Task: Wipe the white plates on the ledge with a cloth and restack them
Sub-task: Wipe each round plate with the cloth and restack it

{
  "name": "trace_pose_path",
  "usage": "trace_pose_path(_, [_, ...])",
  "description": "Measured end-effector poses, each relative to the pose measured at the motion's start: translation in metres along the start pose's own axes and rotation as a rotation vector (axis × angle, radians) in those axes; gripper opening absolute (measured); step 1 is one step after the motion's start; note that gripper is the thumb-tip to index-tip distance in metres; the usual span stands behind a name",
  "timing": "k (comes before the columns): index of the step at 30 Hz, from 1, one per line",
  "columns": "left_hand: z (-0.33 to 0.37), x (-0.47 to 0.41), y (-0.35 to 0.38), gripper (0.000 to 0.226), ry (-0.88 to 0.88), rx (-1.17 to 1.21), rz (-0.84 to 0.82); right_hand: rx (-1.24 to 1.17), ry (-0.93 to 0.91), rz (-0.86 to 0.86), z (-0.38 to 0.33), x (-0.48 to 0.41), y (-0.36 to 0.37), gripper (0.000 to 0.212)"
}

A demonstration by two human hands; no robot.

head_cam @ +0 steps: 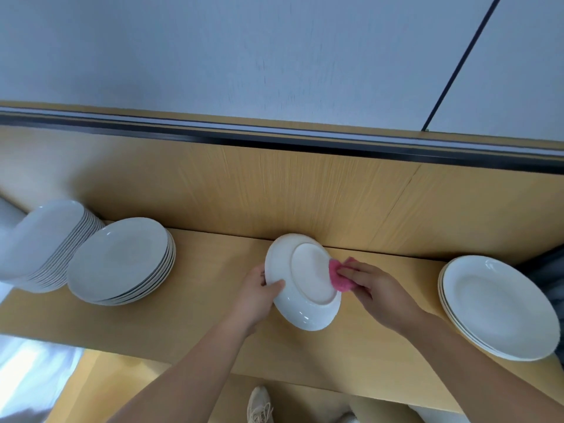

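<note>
I see the wooden ledge [213, 306] running across the view from left to right, with a wooden panel rising from its back edge.

At the ledge's right end, a low stack of white plates [497, 306] sits face up and reaches close to the front edge. At the left end there are two more stacks. The tall stack [45, 239] is at the far left. A shorter stack [122, 261] stands just beside it, nearer the middle, and I cannot tell whether the two touch.

Between the left and right stacks, near the middle of the back edge, is a single white plate [305, 285]. It is tilted up with its underside and foot ring facing me. I cannot tell whether its lower rim touches the ledge.

My left hand [259, 294] grips the plate's left rim, with the thumb on the underside and the fingers wrapped behind it. My right hand [378, 291] has its fingers closed over a bunched pink cloth [338, 277], pressing it against the right side of the plate's underside. That thumb is hidden.

Below the front edge, a pale shoe [259, 404] shows on the floor.
</note>
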State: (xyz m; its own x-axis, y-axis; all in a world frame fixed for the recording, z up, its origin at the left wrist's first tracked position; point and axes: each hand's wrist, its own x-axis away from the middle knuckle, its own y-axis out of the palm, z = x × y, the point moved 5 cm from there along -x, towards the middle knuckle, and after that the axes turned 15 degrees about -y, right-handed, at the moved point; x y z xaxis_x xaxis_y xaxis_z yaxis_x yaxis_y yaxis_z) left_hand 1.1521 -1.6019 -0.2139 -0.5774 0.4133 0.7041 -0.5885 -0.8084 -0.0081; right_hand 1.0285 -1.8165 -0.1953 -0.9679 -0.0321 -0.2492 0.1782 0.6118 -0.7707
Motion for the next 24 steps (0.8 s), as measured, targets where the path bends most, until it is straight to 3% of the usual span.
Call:
trace_pose_path(3, [0.01,0.012,0.018,0.046,0.027,-0.024,-0.005,-0.022,-0.045,0.016,-0.002,0.001,-0.016,0.04])
trace_pose_path(11, [0.037,0.045,0.064,0.025,0.162,-0.153,0.076,-0.044,-0.081,0.023,-0.002,0.008,-0.054,0.043])
trace_pose_path(24, [0.038,0.094,0.048,0.036,0.477,-0.882,0.733,-0.079,-0.266,0.072,-0.03,-0.005,-0.072,0.038])
